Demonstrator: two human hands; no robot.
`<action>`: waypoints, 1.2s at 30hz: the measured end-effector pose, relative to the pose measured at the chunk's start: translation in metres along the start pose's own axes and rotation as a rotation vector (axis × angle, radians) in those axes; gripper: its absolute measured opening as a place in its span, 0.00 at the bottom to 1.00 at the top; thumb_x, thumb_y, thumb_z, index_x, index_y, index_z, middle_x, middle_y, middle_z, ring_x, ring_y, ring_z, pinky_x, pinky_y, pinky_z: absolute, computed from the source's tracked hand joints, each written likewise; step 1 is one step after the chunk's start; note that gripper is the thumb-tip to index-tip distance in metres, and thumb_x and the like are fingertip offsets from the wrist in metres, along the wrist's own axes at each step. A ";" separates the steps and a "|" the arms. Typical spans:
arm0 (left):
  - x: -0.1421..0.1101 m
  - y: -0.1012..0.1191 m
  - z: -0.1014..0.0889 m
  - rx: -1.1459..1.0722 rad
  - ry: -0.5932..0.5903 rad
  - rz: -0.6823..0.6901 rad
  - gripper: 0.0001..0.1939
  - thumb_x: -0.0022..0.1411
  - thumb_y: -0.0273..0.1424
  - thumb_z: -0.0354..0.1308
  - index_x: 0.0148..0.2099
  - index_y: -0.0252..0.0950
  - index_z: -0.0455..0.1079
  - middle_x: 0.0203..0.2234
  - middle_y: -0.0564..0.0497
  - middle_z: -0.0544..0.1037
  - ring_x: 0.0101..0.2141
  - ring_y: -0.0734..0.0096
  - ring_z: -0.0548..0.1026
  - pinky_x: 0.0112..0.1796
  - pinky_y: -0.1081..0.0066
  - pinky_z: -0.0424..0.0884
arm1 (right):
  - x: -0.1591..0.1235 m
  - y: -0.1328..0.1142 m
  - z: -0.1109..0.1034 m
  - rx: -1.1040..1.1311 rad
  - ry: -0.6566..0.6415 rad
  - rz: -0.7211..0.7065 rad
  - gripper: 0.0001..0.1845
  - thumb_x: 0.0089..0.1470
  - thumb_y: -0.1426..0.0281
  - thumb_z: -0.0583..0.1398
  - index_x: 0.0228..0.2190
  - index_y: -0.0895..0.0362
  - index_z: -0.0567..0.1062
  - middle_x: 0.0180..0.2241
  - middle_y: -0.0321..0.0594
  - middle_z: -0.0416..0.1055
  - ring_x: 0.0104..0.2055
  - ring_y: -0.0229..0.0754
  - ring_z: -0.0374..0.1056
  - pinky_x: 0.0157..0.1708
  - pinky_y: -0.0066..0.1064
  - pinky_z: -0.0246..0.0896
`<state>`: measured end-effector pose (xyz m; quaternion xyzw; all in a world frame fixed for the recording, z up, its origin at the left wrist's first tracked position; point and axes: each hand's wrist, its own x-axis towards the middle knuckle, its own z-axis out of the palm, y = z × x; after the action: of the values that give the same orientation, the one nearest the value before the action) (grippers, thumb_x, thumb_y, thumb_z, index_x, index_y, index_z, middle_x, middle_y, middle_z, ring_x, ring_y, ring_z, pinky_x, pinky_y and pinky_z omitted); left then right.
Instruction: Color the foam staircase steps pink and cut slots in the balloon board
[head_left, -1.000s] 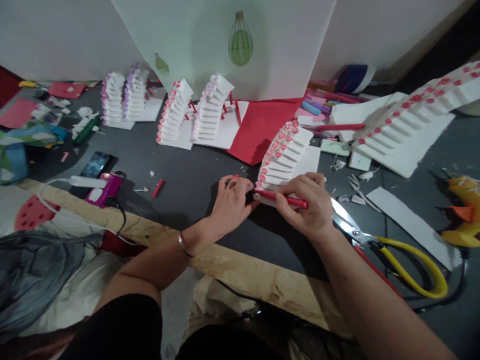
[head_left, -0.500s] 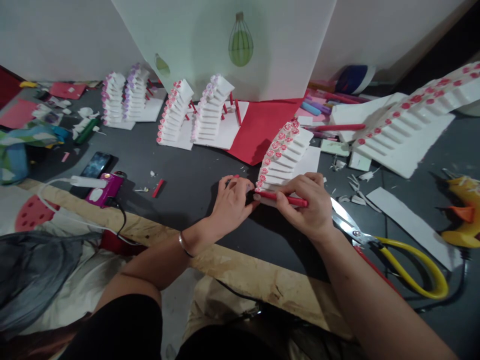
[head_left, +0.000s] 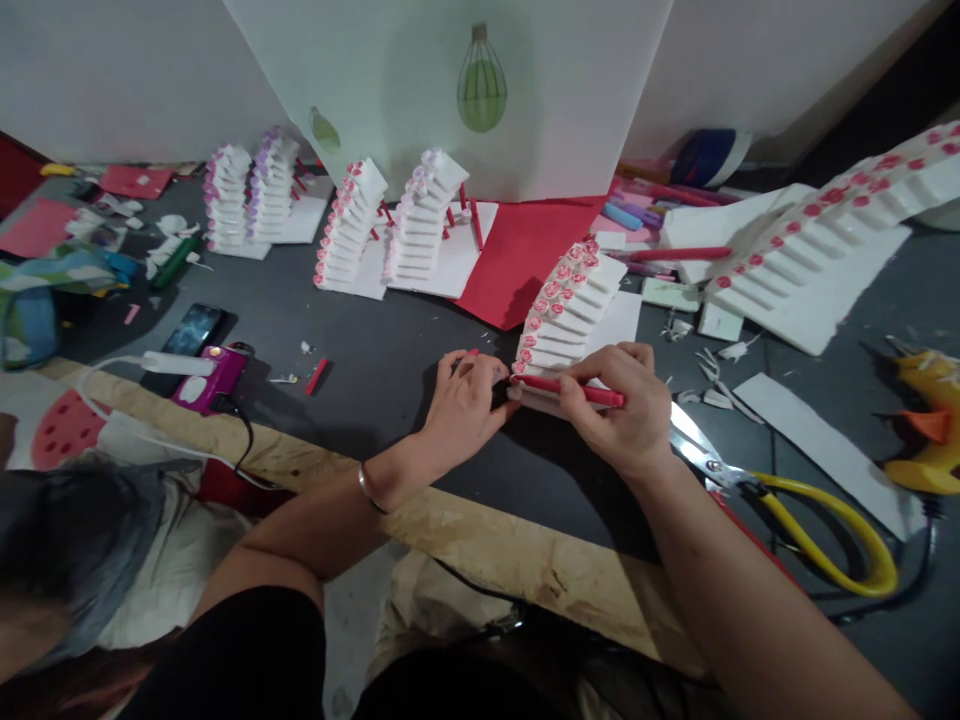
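A white model staircase [head_left: 566, 330] with red-and-white rosettes along its left side stands on a white base in front of me. My right hand [head_left: 626, 405] is closed around a red marker pen [head_left: 604, 396], its tip pointing left at the lowest step. My left hand [head_left: 465, 400] is curled beside the staircase's lower left corner, thumb and fingertips close to the pen tip. A small red piece [head_left: 471, 352], which looks like the pen's cap, pokes out between its fingers. The left fingertips' exact contact with the base is hard to make out.
Yellow-handled scissors [head_left: 825, 520] lie right of my right hand, near a white strip [head_left: 825, 450] and a yellow glue gun [head_left: 926, 420]. More small staircases [head_left: 424, 220] stand behind; a large one [head_left: 832, 230] is at right. A phone [head_left: 196, 330] and magenta adapter [head_left: 214, 380] lie left.
My right hand and the marker have shifted slightly right and up along the lowest step. My left hand stays in place. At the lower left, another person's arm has moved into view.
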<state>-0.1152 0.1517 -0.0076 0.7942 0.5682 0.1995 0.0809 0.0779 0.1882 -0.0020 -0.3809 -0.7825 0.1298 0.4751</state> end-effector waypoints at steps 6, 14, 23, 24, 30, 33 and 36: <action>0.000 0.000 0.001 0.001 0.014 0.004 0.15 0.62 0.32 0.60 0.48 0.38 0.59 0.41 0.45 0.79 0.48 0.55 0.75 0.55 0.50 0.61 | 0.000 0.001 0.001 -0.024 -0.001 -0.011 0.07 0.56 0.72 0.60 0.26 0.52 0.70 0.22 0.30 0.74 0.25 0.39 0.68 0.38 0.39 0.55; 0.000 -0.001 0.002 0.016 0.031 0.023 0.14 0.63 0.32 0.60 0.47 0.38 0.59 0.39 0.46 0.79 0.46 0.57 0.76 0.54 0.52 0.61 | 0.000 0.000 0.000 0.004 0.008 -0.019 0.08 0.55 0.73 0.60 0.25 0.52 0.69 0.21 0.30 0.73 0.23 0.38 0.66 0.37 0.39 0.55; 0.000 -0.002 0.002 0.021 0.044 0.040 0.15 0.62 0.32 0.60 0.47 0.37 0.59 0.39 0.46 0.79 0.46 0.56 0.76 0.54 0.53 0.61 | 0.001 0.000 0.000 0.010 -0.004 -0.027 0.08 0.55 0.73 0.60 0.25 0.52 0.69 0.22 0.30 0.73 0.24 0.39 0.67 0.37 0.39 0.55; 0.000 -0.002 0.002 0.022 0.050 0.044 0.15 0.62 0.32 0.60 0.47 0.37 0.59 0.39 0.46 0.79 0.46 0.56 0.76 0.54 0.53 0.62 | 0.000 0.000 0.000 0.014 0.001 -0.023 0.09 0.55 0.73 0.60 0.24 0.52 0.68 0.21 0.30 0.73 0.24 0.38 0.66 0.37 0.39 0.55; 0.000 -0.001 0.001 0.022 0.038 0.031 0.15 0.62 0.32 0.60 0.47 0.37 0.59 0.40 0.46 0.79 0.47 0.56 0.76 0.54 0.52 0.61 | -0.001 0.000 0.001 0.014 -0.028 -0.008 0.06 0.56 0.72 0.60 0.27 0.52 0.71 0.24 0.31 0.75 0.26 0.39 0.69 0.39 0.40 0.56; 0.000 -0.001 0.000 0.019 0.027 0.019 0.14 0.63 0.33 0.59 0.47 0.38 0.59 0.40 0.46 0.79 0.47 0.56 0.75 0.54 0.52 0.61 | -0.001 0.000 0.001 0.032 -0.029 -0.008 0.08 0.55 0.73 0.60 0.25 0.52 0.69 0.22 0.29 0.74 0.24 0.38 0.67 0.39 0.39 0.56; 0.000 -0.001 0.000 0.018 0.026 0.021 0.14 0.63 0.33 0.59 0.47 0.38 0.58 0.40 0.45 0.79 0.47 0.56 0.76 0.54 0.52 0.62 | -0.001 0.000 0.000 0.039 -0.031 -0.001 0.08 0.55 0.73 0.60 0.25 0.52 0.69 0.22 0.30 0.73 0.24 0.38 0.67 0.39 0.39 0.56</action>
<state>-0.1158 0.1524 -0.0080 0.7980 0.5628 0.2057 0.0644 0.0782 0.1881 -0.0026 -0.3691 -0.7873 0.1506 0.4703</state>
